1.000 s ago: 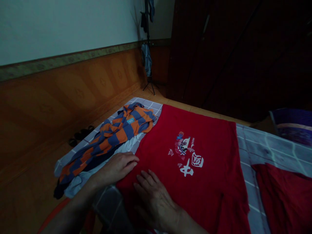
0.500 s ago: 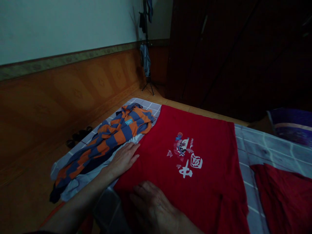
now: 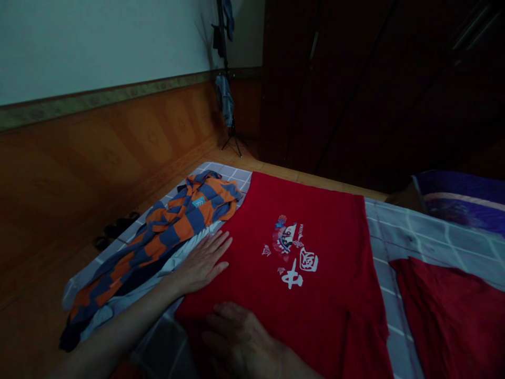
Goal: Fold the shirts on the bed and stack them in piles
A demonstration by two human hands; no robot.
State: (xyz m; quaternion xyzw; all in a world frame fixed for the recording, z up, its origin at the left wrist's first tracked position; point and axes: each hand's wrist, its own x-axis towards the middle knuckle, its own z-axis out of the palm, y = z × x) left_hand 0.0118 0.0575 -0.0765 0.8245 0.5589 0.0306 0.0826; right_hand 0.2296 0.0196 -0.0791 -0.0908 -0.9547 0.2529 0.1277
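Observation:
A red T-shirt (image 3: 315, 226) with a white and coloured print lies spread on a grey checked bedsheet (image 3: 394, 231). My left hand (image 3: 203, 263) rests flat on the shirt's left edge, its fingers stretched out and slightly apart. Closer to me, my right hand (image 3: 240, 337) lies over the shirt's lower left part, back of the hand up. Its fingers are bent a little downward, and their tips are partly in shadow; no cloth shows pinched between them.
Left of the shirt lies an orange and blue checked garment (image 3: 185, 221) over pale cloth (image 3: 158, 284). Another red garment (image 3: 453, 310) is at the right. Purple bedding (image 3: 465, 200), a clothes stand (image 3: 225, 100), a dark wardrobe (image 3: 335, 79) and shoes (image 3: 114, 229) surround the bed.
The view has turned slightly right, so everything sits a bit further left. My left hand's fingers have spread a little on the shirt. The shirt lies as before.

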